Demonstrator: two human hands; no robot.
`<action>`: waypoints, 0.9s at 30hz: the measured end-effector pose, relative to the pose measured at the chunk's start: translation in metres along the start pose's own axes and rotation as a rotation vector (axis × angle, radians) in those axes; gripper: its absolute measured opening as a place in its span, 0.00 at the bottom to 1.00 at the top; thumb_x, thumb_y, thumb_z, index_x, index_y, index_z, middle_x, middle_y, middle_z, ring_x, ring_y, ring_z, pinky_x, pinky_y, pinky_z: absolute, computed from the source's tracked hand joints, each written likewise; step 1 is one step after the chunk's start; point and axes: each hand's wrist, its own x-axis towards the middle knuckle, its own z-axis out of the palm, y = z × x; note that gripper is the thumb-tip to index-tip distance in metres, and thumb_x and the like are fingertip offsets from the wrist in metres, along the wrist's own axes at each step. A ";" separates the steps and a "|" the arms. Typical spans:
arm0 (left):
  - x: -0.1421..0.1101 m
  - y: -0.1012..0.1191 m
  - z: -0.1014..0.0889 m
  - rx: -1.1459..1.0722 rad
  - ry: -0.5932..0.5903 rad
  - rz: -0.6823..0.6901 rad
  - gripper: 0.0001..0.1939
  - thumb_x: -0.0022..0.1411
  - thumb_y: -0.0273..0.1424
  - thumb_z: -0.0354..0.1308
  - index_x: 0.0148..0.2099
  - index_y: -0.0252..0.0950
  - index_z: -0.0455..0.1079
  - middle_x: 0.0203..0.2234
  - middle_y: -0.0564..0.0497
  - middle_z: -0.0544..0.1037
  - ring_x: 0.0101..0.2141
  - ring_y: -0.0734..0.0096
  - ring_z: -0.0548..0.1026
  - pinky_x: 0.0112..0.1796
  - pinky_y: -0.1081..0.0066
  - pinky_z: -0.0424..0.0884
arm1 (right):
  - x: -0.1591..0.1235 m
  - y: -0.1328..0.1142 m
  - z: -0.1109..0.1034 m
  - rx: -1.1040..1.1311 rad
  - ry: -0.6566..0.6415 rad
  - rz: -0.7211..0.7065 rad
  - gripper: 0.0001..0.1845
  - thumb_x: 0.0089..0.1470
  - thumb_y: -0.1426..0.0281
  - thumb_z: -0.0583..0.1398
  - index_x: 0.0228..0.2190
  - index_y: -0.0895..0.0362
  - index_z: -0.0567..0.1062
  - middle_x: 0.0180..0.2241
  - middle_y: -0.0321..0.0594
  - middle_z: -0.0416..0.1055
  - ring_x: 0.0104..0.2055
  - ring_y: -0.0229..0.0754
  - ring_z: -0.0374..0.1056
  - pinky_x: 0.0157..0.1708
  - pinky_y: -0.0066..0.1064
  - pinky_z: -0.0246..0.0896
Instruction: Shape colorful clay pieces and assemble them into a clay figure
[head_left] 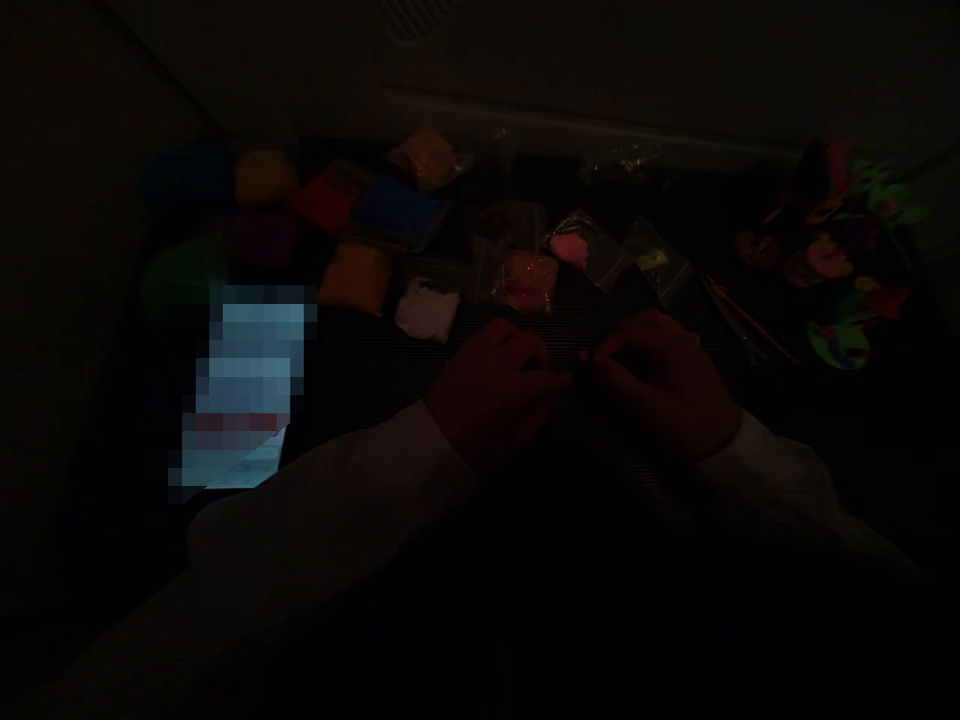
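The room is very dark. My left hand (495,395) and my right hand (664,385) are close together above a dark ribbed mat (360,375). At the fingertips of my right hand is a tiny reddish-pink piece (584,356), pinched between thumb and forefinger. It looks like modelling clay, though its shape is too dim to make out. The fingers of my left hand are curled, their tips pointing at the piece; whether they hold anything is hidden. Just beyond my hands lie a clear bag with salmon-coloured clay (529,282) and a white lump (427,308).
A lit phone screen (251,380) glows beside my left forearm. Bags of coloured clay, orange (356,280), blue (397,210) and pink (570,248), lie behind. Thin sticklike tools (750,320) and colourful small figures (840,345) are at the right.
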 end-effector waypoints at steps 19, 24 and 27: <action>-0.001 -0.005 -0.006 0.021 0.011 0.017 0.10 0.52 0.27 0.51 0.34 0.38 0.73 0.31 0.49 0.71 0.35 0.66 0.64 0.36 0.64 0.62 | -0.009 0.009 0.003 -0.179 -0.065 -0.381 0.13 0.47 0.68 0.54 0.37 0.47 0.73 0.33 0.37 0.65 0.37 0.42 0.59 0.43 0.43 0.40; 0.001 -0.004 -0.006 0.030 -0.007 0.000 0.11 0.52 0.27 0.51 0.33 0.37 0.74 0.30 0.48 0.71 0.35 0.64 0.64 0.36 0.63 0.63 | -0.008 0.009 0.005 -0.174 -0.096 -0.367 0.13 0.48 0.67 0.54 0.37 0.48 0.73 0.34 0.37 0.66 0.37 0.42 0.60 0.44 0.44 0.39; 0.001 -0.004 -0.006 0.030 0.001 -0.006 0.11 0.52 0.27 0.51 0.34 0.37 0.74 0.30 0.48 0.71 0.35 0.65 0.64 0.36 0.63 0.63 | -0.008 0.008 0.006 -0.137 -0.078 -0.350 0.12 0.48 0.68 0.53 0.36 0.48 0.73 0.34 0.36 0.66 0.36 0.40 0.60 0.45 0.43 0.39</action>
